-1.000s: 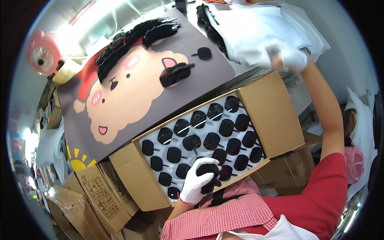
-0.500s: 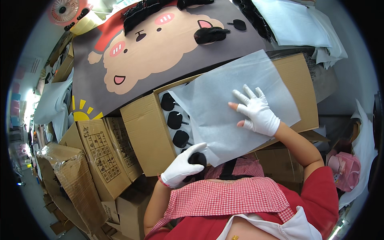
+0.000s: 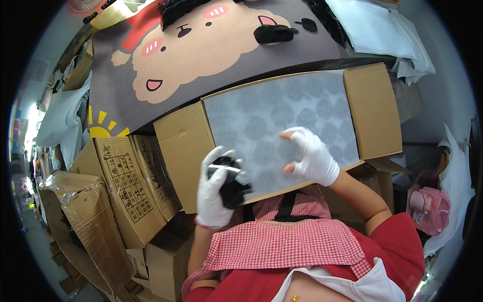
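The white-gloved left hand point(image 3: 215, 194) is closing its grip around a black fluffy bundle point(image 3: 232, 187), at seven o'clock of the open brown cardboard box point(image 3: 370, 110). The white-gloved right hand point(image 3: 313, 158) is hovering half-open, holding nothing, over the box's thin white cover sheet point(image 3: 266, 118).

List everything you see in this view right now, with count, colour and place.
open carton: one, brown, centre, flaps spread
sheet: one, translucent white, covering the carton's contents, dark round shapes showing through
black item: one, in the left hand, at the carton's near edge
cartoon mat: one, grey with a tan animal face, beyond the carton
black pieces: a few, on the mat
closed cartons: several, brown, left
white sheets: a stack, top right
pink bag: one, right
left hand: white glove, gripping the black item
right hand: white glove, over the sheet, fingers curled
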`<state>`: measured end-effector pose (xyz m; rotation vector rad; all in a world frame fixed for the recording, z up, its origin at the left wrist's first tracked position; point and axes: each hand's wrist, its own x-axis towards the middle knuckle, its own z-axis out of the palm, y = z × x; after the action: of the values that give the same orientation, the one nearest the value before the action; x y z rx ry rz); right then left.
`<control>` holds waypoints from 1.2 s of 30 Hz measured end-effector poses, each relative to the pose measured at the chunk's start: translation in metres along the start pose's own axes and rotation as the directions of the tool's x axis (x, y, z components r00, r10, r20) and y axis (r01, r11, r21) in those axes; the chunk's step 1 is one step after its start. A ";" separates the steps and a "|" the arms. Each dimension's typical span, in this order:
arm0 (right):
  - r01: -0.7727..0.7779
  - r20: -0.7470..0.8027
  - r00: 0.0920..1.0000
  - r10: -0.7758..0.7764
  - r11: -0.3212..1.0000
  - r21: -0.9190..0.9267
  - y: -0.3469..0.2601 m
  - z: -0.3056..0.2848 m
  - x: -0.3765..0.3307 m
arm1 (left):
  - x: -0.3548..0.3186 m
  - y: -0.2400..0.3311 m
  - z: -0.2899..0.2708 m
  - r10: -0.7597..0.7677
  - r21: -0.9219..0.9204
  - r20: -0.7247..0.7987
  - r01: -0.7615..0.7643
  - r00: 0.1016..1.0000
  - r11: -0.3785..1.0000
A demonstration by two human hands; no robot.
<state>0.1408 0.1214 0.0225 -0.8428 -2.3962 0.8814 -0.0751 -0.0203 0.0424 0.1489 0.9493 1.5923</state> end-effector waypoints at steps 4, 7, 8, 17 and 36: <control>-0.253 0.097 0.967 0.235 0.926 0.282 -0.049 0.019 0.012 | 0.026 -0.039 0.025 -0.046 -0.144 0.005 0.047 0.999 0.989; -0.322 0.050 0.947 0.319 0.922 0.213 -0.047 0.019 0.017 | 0.039 -0.047 0.031 -0.009 -0.042 -0.028 0.008 1.000 0.999; -0.361 0.063 0.932 0.356 0.910 0.204 -0.042 0.018 0.018 | 0.044 -0.050 0.027 -0.006 0.048 -0.007 0.006 1.000 0.999; -0.421 0.389 0.832 0.395 0.907 -0.019 -0.004 0.029 0.080 | 0.058 -0.035 -0.014 -0.252 0.195 0.007 0.246 0.968 0.950; -0.614 -0.419 0.747 0.516 0.777 -0.137 0.123 -0.063 0.036 | 0.071 -0.037 0.021 -0.324 -0.317 0.139 0.352 0.936 0.881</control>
<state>0.1998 0.2473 -0.0120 -1.7527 -1.9620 0.5283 -0.0545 0.0506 0.0043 -0.1841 0.5861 1.3849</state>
